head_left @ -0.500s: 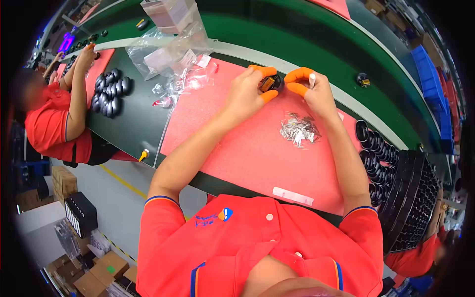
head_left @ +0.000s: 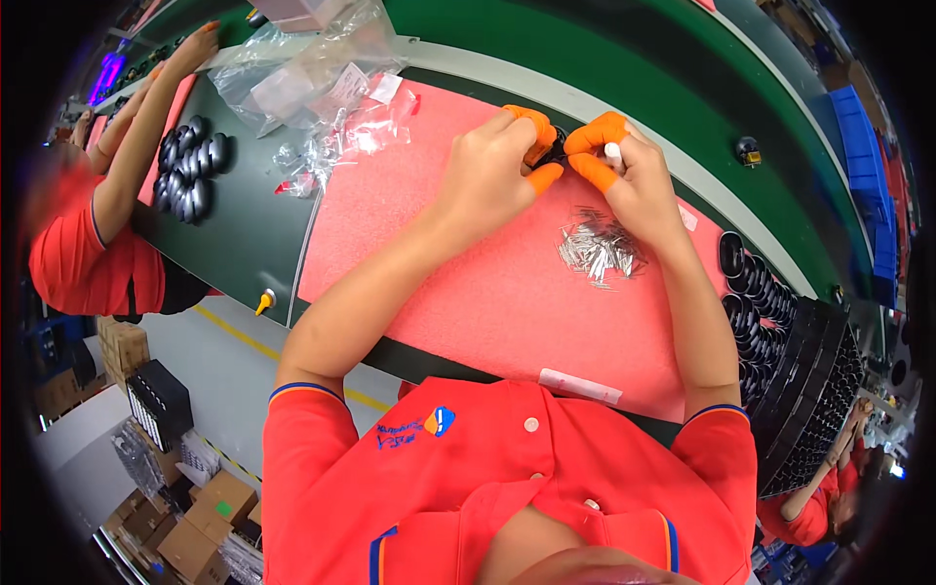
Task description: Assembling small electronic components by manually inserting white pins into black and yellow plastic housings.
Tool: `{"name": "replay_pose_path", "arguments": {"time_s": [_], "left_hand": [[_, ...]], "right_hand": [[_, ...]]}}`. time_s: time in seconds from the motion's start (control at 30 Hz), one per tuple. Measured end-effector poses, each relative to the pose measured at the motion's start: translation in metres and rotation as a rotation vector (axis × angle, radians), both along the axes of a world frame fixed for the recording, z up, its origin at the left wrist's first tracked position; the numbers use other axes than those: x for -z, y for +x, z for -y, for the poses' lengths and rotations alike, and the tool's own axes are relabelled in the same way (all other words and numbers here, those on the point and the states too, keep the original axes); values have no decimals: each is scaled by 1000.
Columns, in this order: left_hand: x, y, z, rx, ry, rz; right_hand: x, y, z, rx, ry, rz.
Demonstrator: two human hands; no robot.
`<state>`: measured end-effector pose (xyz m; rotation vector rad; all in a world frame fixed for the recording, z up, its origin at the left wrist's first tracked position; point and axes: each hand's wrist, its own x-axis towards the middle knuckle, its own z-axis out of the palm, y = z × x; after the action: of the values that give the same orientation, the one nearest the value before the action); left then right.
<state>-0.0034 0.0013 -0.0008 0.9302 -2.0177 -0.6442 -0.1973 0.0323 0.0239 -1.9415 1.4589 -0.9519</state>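
Small black part [head_left: 554,154] over pink foam mat [head_left: 468,283], green conveyor belt [head_left: 624,68] behind.

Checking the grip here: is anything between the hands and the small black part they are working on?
Nothing visible. Both the left hand and right hand already pinch the small black part with orange-capped fingertips; the pile of metal pins lies nearer the person, clear of it.

Two hands [head_left: 497,175], one pink mat [head_left: 487,292], one pin pile [head_left: 597,249]
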Motion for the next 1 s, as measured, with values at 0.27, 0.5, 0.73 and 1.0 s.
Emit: {"name": "replay_pose_path", "arguments": {"time_s": [0.27,0.5,0.73,1.0], "left_hand": [[4,-4,2,-37,33,-123],[1,0,3,-40,153,-46],[3,-4,3,42,180,-132],[-47,-13,-31,453,322,-60]], "right_hand": [[14,11,-4,30,-214,143],[26,7,-5,-1,-384,-67],[8,-7,5,-157,-441,-206],[-63,3,-5,-420,129,1627]]}}
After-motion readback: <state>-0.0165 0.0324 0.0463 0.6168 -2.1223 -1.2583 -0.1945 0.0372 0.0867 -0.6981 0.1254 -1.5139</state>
